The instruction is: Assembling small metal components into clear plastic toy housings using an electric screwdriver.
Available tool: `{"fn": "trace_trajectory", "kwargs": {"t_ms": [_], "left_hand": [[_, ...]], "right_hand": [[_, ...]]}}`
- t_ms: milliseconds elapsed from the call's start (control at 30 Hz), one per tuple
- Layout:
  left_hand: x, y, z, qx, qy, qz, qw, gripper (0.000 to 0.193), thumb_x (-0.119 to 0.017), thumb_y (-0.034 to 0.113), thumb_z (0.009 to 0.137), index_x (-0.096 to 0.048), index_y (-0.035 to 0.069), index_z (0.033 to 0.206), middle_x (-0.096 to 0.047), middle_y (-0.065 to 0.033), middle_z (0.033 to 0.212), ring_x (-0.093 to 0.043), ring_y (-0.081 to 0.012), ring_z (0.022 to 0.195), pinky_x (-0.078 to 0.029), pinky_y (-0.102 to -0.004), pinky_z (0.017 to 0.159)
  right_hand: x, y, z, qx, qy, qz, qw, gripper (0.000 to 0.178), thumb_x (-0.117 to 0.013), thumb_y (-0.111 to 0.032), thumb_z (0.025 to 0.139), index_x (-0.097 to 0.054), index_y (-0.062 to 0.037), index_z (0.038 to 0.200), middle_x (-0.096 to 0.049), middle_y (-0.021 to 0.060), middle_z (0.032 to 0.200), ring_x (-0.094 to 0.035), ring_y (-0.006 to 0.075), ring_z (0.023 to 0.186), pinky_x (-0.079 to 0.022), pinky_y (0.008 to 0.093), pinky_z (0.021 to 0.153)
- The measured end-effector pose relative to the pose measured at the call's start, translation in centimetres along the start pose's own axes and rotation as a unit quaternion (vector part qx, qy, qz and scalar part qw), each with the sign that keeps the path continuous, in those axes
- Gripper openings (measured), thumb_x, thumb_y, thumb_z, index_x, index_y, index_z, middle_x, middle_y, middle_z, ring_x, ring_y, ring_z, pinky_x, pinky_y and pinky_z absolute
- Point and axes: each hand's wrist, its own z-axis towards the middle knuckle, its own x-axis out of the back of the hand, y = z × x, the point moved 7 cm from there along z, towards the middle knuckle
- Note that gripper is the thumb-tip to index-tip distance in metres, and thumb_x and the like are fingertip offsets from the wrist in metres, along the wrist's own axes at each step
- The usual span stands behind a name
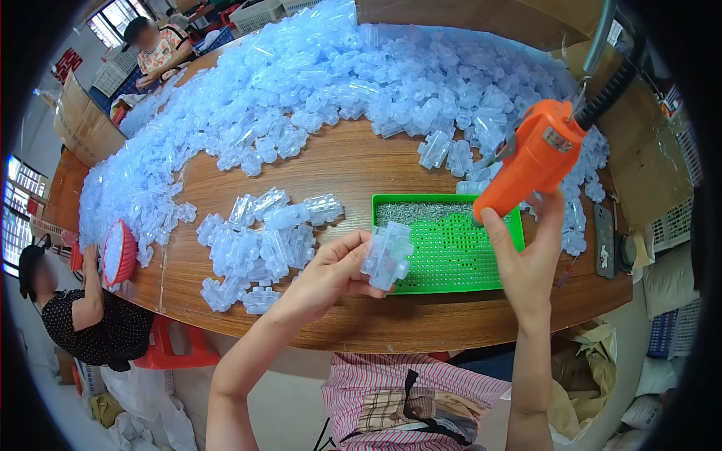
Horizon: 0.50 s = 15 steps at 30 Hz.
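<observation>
My left hand (338,270) pinches a clear plastic part (388,254) by its side, above the left end of a green perforated tray (436,292). Silvery screws (421,213) lie heaped along the tray's far side. An orange electric screwdriver (530,161) hangs tilted from a metal hook over the tray's right end. My right hand (530,255) is around its lower end, thumb on the near left and fingers partly hidden behind it. Left of my left hand lies a small pile of similar clear parts (259,244).
A large heap of clear parts (301,75) covers the table's far side. Cardboard (643,143) and a phone (604,240) are at right. A red basket (120,254) stands at left. One person (98,308) sits at left, another (158,56) at far left. A black coiled cable (613,86) runs above.
</observation>
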Motion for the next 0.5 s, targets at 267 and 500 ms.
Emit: {"fn": "trace_trajectory", "kwargs": {"t_ms": [267,500], "left_hand": [[-2.8,0.7,-0.6,-0.038,-0.024,0.062,0.997,0.023,-0.047,0.023,0.103,-0.058,0.004,0.108,-0.063,-0.0027,0.095,-0.063,-0.0083,0.077,-0.056,-0.0256,0.067],[-3.0,0.7,-1.5,0.044,0.01,0.022,0.999,0.047,-0.04,0.042,0.103,-0.056,-0.003,0.104,-0.062,-0.0054,0.087,-0.064,-0.0114,0.065,-0.055,-0.0265,0.058]], "right_hand": [[-3.7,-1.8,-4.1,-0.108,-0.096,0.149,0.978,0.045,-0.058,-0.025,0.095,-0.048,-0.0024,0.132,-0.058,0.009,0.089,-0.053,0.0136,0.069,-0.044,0.028,0.062],[-6.7,1.6,-6.5,-0.32,-0.181,0.376,0.851,0.033,-0.046,-0.034,0.103,-0.052,-0.0038,0.116,-0.055,0.0013,0.076,-0.05,0.0061,0.059,-0.041,0.0208,0.049]]}}
